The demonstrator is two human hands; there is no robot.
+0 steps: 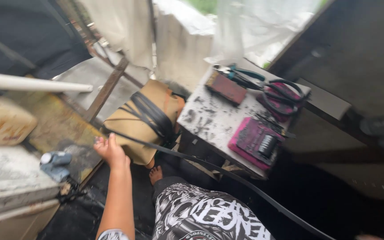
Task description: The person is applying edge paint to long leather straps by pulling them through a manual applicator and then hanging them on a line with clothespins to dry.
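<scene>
Left hand (pixel 110 150) clenched in grip on black strap (pixel 227 174), stretched taut from tan bag (pixel 145 122) past table (pixel 214 118) to lower right; more strap wound on bag; right hand out of view.

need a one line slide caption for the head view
Left hand grips a long black strap beside a tan strap-wrapped bundle and a stained work table.

One head-worn camera looks steeply down, tilted, close over the seated person's lap and low worktable (pixel 210 116).
</scene>
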